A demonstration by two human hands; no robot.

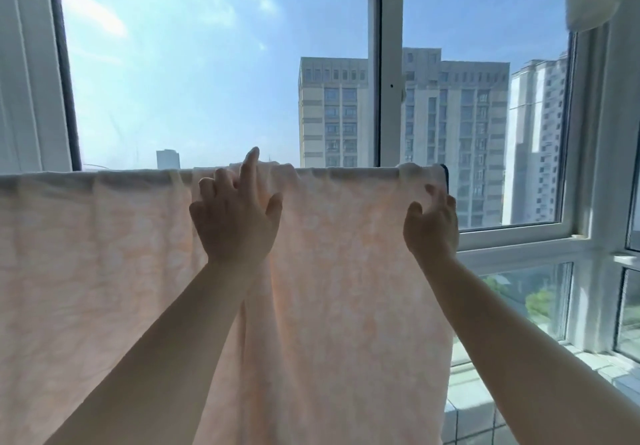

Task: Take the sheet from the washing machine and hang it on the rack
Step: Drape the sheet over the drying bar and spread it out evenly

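up high, the right hand (433, 223) pinches the side edge of the pale peach patterned cotton sheet (346, 271), while the left hand (235, 216) presses spread fingers on it. the sheet drapes over the rack's horizontal bar (445, 176) before the white-framed window (379, 63).

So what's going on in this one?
A person is hanging a pale peach sheet over a horizontal rack bar in front of a window. The sheet already drapes over the bar. The left hand rests on the cloth near the top, forefinger raised; the right hand holds the sheet's right edge.
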